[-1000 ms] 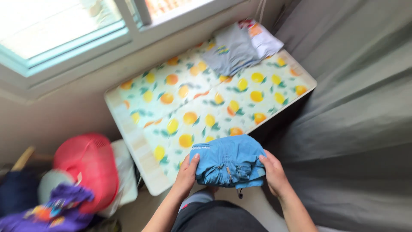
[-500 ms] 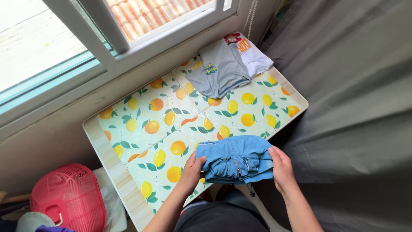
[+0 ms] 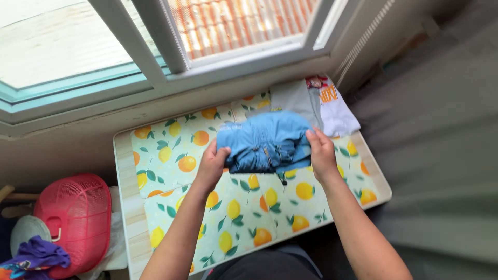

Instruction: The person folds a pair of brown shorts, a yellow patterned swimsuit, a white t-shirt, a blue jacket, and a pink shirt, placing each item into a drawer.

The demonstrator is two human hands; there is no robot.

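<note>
Left hand (image 3: 211, 165): clamped on the left edge of the folded blue garment (image 3: 263, 141), thumb on top, fingers curled under.
Right hand (image 3: 320, 153): clamped on the garment's right edge, fingers over the top fold, palm against the side.
Folded blue garment: compact bundle carried between the 2 hands, above the far middle of the counter (image 3: 127, 207); a dark cord end hangs from its lower edge. I cannot tell whether its underside touches the surface.
Step in hand (judgement): transfer of the folded bundle across the counter, toward the stack at the far right corner.
Next move calls for (judgement): keeping the squeeze equal on both sides so the folds hold, keeping the bundle level, and setting it down flat before either hand lets go.
Grey folded shirt (image 3: 294, 98): far right of the counter, partly hidden behind the blue bundle.
White printed shirt (image 3: 334, 111): just beside the grey one, its corner close to the counter's right edge.
Fruit-print mat (image 3: 171, 155): covers most of the counter; the left and near parts carry nothing.
Edges: window sill and wall (image 3: 155, 101) run close along the far side; grey curtain (image 3: 441, 155) hangs near the right edge.
Open room: widest to the left and toward the body; tight at the far right corner.
Red mesh basket (image 3: 72, 218): on the floor, left of the counter, well apart from the hands; purple cloth (image 3: 39, 256) lies beside it.
</note>
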